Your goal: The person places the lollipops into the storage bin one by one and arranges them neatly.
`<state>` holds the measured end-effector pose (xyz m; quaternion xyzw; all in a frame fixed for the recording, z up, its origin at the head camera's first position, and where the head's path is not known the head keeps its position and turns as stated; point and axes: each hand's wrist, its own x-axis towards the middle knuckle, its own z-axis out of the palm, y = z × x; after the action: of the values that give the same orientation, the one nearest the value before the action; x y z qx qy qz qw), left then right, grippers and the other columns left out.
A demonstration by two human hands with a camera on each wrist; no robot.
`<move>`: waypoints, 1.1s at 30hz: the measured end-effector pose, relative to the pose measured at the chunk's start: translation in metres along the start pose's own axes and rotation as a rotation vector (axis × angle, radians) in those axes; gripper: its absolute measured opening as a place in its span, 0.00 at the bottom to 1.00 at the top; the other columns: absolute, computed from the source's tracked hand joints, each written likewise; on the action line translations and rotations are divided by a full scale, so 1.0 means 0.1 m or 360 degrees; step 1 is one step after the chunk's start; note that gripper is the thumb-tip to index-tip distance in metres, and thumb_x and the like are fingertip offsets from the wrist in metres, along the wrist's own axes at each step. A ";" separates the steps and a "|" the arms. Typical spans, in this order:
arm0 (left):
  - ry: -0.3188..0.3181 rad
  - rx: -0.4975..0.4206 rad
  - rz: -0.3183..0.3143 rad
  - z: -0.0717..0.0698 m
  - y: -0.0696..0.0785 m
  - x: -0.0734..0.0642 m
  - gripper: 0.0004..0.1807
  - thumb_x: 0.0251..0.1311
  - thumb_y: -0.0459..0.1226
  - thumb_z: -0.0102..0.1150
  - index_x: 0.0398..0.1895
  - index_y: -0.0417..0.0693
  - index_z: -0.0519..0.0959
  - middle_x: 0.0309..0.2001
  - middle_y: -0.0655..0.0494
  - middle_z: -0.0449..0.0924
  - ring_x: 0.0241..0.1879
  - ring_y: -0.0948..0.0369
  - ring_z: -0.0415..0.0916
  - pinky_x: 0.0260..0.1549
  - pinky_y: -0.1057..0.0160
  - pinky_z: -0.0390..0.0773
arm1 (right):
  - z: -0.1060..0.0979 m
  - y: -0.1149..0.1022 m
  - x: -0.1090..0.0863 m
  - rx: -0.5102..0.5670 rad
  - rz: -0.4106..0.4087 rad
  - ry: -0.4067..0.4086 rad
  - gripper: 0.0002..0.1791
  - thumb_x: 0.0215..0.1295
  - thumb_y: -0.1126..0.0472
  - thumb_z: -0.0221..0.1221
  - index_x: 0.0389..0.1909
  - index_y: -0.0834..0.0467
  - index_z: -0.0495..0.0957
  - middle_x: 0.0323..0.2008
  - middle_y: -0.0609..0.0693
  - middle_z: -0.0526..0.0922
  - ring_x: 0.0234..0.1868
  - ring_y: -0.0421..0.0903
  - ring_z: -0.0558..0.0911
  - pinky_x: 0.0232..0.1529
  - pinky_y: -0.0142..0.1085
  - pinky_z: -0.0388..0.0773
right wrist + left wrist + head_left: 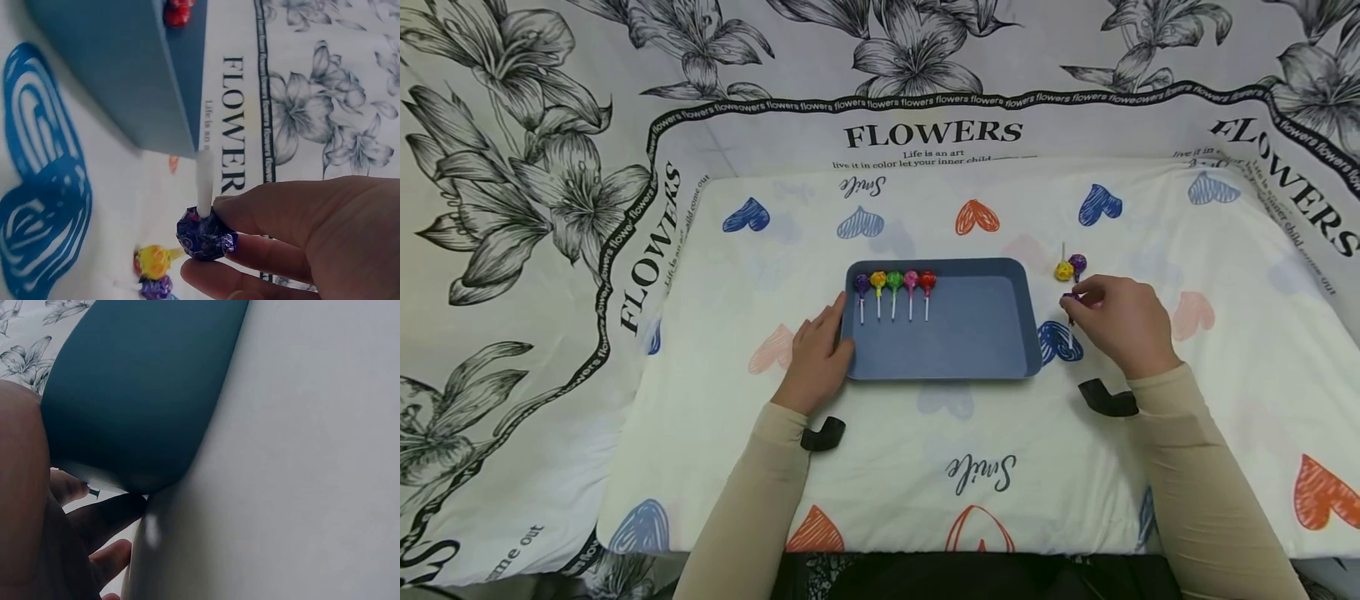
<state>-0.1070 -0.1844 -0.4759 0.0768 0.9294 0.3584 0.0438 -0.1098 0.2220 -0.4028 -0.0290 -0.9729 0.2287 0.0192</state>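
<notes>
My right hand (1123,325) pinches a purple-wrapped lollipop (203,236) by its candy head, to the right of the tray. Its white stick points toward the tray in the right wrist view. A blue-grey tray (947,350) lies in the middle, and my left hand (815,358) rests against its left side with fingers along the edge. Inside the tray, a row runs left to right: a purple lollipop (861,284), a yellow lollipop (877,280), a green lollipop (894,281), a pink lollipop (912,280) and a red lollipop (928,279), sticks toward me.
Just beyond my right hand lie a loose yellow lollipop (1063,271) and another purple lollipop (1078,264), close together. Beneath everything is a white cloth (880,467) printed with hearts, over a larger flower-printed cloth (700,137).
</notes>
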 end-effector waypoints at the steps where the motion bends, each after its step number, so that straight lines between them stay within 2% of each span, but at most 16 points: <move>1: 0.0000 -0.0002 0.0001 0.00 0.00 0.00 0.37 0.68 0.41 0.41 0.79 0.66 0.44 0.74 0.55 0.57 0.75 0.56 0.48 0.73 0.50 0.36 | 0.00 -0.02 0.01 0.0017 -0.0004 0.0010 0.23 0.65 0.45 0.60 0.44 0.62 0.84 0.35 0.61 0.85 0.33 0.55 0.80 0.20 0.38 0.71; 13: 0.0003 -0.0014 0.0017 -0.02 -0.01 0.00 0.37 0.67 0.41 0.41 0.79 0.64 0.45 0.75 0.55 0.56 0.75 0.55 0.49 0.73 0.49 0.36 | 0.06 -0.28 0.12 0.0098 -0.0049 0.0033 0.21 0.65 0.47 0.60 0.41 0.63 0.85 0.37 0.62 0.85 0.33 0.56 0.79 0.20 0.40 0.70; 23: -0.0014 -0.0010 0.0010 -0.02 0.01 -0.01 0.37 0.68 0.41 0.41 0.79 0.63 0.45 0.75 0.55 0.56 0.75 0.56 0.49 0.73 0.49 0.36 | 0.18 -0.42 0.21 0.0145 -0.0149 0.0051 0.16 0.64 0.52 0.63 0.40 0.61 0.86 0.35 0.58 0.86 0.33 0.54 0.81 0.26 0.45 0.75; 28: -0.0019 -0.0029 0.0001 -0.02 0.02 0.00 0.37 0.68 0.41 0.41 0.79 0.63 0.45 0.75 0.55 0.56 0.75 0.55 0.48 0.73 0.49 0.36 | 0.23 -0.52 0.27 0.0147 -0.0168 0.0009 0.15 0.65 0.52 0.62 0.40 0.60 0.86 0.36 0.57 0.86 0.35 0.52 0.81 0.30 0.47 0.77; 33: -0.0017 -0.0024 -0.0002 -0.03 0.02 -0.01 0.37 0.68 0.41 0.41 0.79 0.64 0.45 0.75 0.54 0.57 0.75 0.55 0.48 0.73 0.49 0.36 | 0.27 -0.63 0.34 0.0170 -0.0175 -0.0031 0.15 0.64 0.51 0.62 0.40 0.60 0.85 0.36 0.56 0.86 0.33 0.51 0.81 0.30 0.47 0.77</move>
<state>-0.1066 -0.1846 -0.4720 0.0777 0.9264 0.3651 0.0496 -0.1481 0.1562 -0.3983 0.0277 -0.9595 0.2793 0.0238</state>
